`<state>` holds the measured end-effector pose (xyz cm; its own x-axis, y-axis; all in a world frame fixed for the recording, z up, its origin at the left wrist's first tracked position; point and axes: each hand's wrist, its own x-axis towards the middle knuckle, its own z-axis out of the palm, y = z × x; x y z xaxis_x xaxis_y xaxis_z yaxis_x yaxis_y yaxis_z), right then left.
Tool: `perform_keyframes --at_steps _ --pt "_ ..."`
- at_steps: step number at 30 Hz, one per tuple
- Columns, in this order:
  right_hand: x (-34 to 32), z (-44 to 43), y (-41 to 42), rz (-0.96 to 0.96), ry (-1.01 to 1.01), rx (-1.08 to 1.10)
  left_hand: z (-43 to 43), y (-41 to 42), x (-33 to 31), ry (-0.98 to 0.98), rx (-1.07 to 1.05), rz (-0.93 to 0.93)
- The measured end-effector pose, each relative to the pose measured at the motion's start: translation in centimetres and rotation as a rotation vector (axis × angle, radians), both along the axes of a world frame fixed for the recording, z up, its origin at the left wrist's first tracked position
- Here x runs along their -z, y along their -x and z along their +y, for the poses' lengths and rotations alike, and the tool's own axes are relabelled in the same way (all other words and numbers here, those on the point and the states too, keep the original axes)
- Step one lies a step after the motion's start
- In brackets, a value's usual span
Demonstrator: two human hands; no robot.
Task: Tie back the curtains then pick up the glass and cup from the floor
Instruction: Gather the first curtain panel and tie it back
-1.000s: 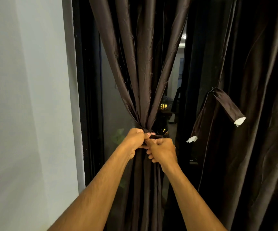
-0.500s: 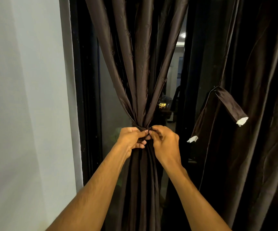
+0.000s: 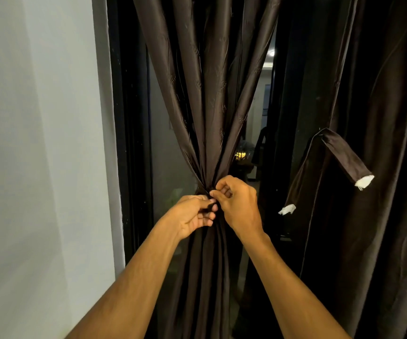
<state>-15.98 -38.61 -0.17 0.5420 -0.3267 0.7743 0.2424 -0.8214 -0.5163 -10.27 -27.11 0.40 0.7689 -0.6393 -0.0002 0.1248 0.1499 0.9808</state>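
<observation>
the person's left hand (image 3: 192, 216) and right hand (image 3: 238, 204) meet at the waist of the dark brown glossy fabric curtain (image 3: 207, 106), which is gathered into a tight bunch in front of the dark glass door (image 3: 170, 155), beside the pale painted wall (image 3: 38, 143). the fingers of both hands are curled and pinching at the gather, on what i take to be the ends of a dark tie; it is too dark there to make out any knot. the fabric looks slippery to me, so if either pinch loosens before the tie is snug, the bunch could spread and the tie slide down or come undone. a hard tug might also drag on the rail above, which is out of sight. the other dark brown curtain on the right (image 3: 381, 228) hangs loose, its brown fabric strap with frayed white ends (image 3: 341, 155) dangling untied, so that one is left to do. the glass and cup are not in view, nor is the floor. i can read no brand, label or writing anywhere.
</observation>
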Motion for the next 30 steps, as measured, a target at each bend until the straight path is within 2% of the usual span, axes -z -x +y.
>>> perform_keyframes --at_steps 6,16,19,22,30 --pt "0.0 0.9 0.6 0.096 0.259 0.112 0.8 -0.5 -1.2 -0.073 0.031 0.087" --pt "-1.2 0.6 1.5 0.422 0.337 0.115 1.4 -0.9 -1.7 -0.149 0.011 0.108" --pt "-1.0 0.6 1.2 0.494 0.398 0.14 1.3 -0.7 -1.9 -0.119 -0.079 0.004" --pt "-0.7 0.7 0.9 0.473 0.414 0.16 0.9 -0.2 -1.6 -0.059 -0.16 -0.121" --pt "-0.6 1.5 0.8 0.48 0.417 0.203 1.2 0.2 -1.0 -0.157 -0.129 -0.546"
